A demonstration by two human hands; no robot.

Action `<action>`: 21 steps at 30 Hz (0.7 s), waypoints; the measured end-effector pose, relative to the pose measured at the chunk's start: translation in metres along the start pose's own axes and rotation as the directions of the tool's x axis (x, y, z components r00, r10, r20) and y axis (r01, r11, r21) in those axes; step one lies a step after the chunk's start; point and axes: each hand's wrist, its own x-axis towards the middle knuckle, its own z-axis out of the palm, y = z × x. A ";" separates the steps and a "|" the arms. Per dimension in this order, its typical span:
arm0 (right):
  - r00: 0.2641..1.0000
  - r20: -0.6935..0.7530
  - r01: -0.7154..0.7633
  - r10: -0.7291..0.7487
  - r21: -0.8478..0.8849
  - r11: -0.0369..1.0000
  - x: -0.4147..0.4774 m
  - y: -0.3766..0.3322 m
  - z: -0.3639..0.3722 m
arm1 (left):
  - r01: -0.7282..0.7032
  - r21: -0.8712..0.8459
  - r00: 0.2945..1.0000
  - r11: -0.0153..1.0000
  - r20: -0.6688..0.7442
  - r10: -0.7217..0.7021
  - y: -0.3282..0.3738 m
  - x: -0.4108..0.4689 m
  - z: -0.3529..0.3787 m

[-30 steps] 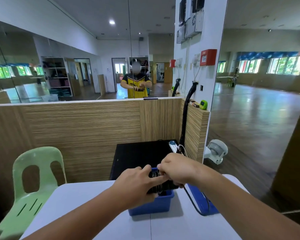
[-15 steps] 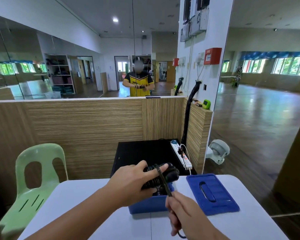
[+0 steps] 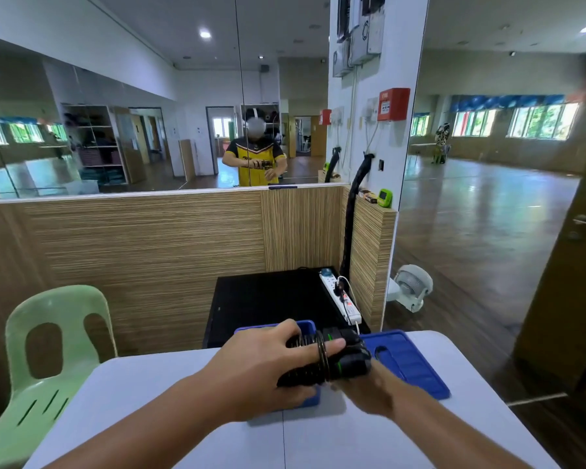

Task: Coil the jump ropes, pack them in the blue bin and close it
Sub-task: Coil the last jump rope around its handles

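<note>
So the coiling step looks to be in hand: the left hand (image 3: pixel 268 363) is clamped around a jump rope bundle (image 3: pixel 322 362), held just above the blue bin (image 3: pixel 307 399) on the white table (image 3: pixel 142 401). The right hand (image 3: pixel 369 390) is blurred under the bundle, so its fingers can't be told. Next, probably, the last cord gets wrapped snug, the bundle gets dropped into the bin, and the lid (image 3: pixel 410 363) lying beside it gets fetched.

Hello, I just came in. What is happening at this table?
A person is coiling a black jump rope. The left hand holds the bundled rope above the open blue bin, and the right hand is under it, blurred. The blue lid lies on the white table to the right, so the bin is not yet closed.
</note>
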 end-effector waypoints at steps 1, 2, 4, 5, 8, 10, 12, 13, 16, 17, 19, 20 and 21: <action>1.000 -0.017 -0.004 0.005 0.061 0.998 0.007 -0.002 -0.009 | -0.029 0.017 1.000 0.999 -0.011 0.030 0.001 -0.001 -0.002; 1.000 0.002 0.009 -0.009 0.000 1.000 0.013 -0.003 -0.019 | -0.055 0.043 0.998 0.998 -0.013 0.055 0.003 -0.002 -0.004; 0.990 0.132 0.079 -0.040 -0.304 0.949 0.030 -0.011 -0.040 | -0.094 0.097 0.995 0.991 -0.007 0.095 0.005 -0.003 -0.007; 0.977 0.196 0.167 -0.087 -0.443 0.881 0.038 -0.019 -0.048 | -0.104 0.114 0.995 0.988 -0.001 0.104 0.005 -0.004 -0.006; 0.868 0.374 0.494 -0.327 -0.718 0.491 0.055 -0.044 -0.067 | -0.105 0.138 0.994 0.985 0.028 0.102 0.004 -0.008 -0.004; 0.816 0.450 0.564 -0.362 -0.756 0.332 0.058 -0.061 -0.074 | -0.086 0.128 0.996 0.988 0.040 0.082 0.002 -0.009 -0.001; 0.789 0.466 0.591 -0.400 -0.753 0.288 0.056 -0.075 -0.077 | -0.069 0.111 0.997 0.991 0.046 0.064 0.000 -0.009 0.003; 0.780 0.460 0.598 -0.425 -0.749 0.286 0.054 -0.079 -0.078 | -0.061 0.103 0.997 0.993 0.047 0.056 -0.001 -0.009 0.004; 0.719 0.432 0.652 -0.544 -0.692 0.312 0.046 -0.081 -0.076 | -0.039 0.096 0.998 0.995 0.045 0.035 -0.005 -0.012 0.010; 0.712 0.428 0.661 -0.557 -0.675 0.328 0.042 -0.080 -0.074 | -0.029 0.087 0.999 0.996 0.047 0.025 -0.006 -0.014 0.012; 0.707 0.409 0.671 -0.577 -0.646 0.364 0.036 -0.077 -0.069 | 0.000 0.038 0.998 0.999 0.063 -0.003 -0.005 -0.015 0.012; 0.715 0.398 0.666 -0.575 -0.638 0.387 0.033 -0.076 -0.067 | 0.009 0.023 0.997 1.000 0.079 -0.011 -0.005 -0.015 0.012; 0.723 0.378 0.658 -0.578 -0.630 0.411 0.031 -0.073 -0.065 | 0.013 0.024 0.996 1.000 0.083 -0.015 -0.004 -0.014 0.012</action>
